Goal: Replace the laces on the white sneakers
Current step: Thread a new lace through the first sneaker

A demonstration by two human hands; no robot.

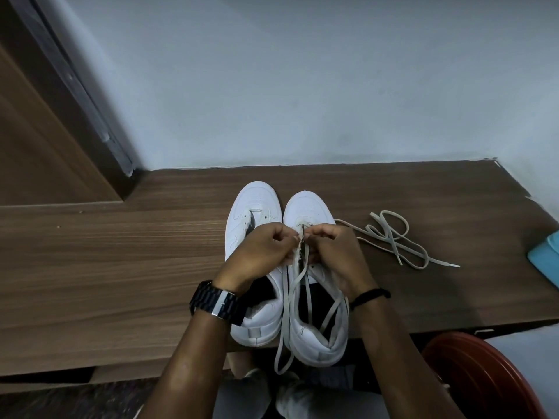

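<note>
Two white sneakers stand side by side on the wooden table, toes pointing away from me: the left sneaker [254, 207] has no lace in its eyelets, the right sneaker [308, 207] lies under my hands. My left hand [260, 252] and my right hand [335, 255] meet over the right sneaker's tongue, each pinching the frayed end of a pale lace [298, 285]. That lace trails down over the sneaker's heel and past the table edge. A second loose lace [393, 237] lies tangled on the table to the right.
The wooden table [121, 267] runs along a pale wall, with a brown door at the far left. A light blue object [546, 255] sits at the table's right edge. A red round stool [484, 379] stands at the lower right, beside my knees.
</note>
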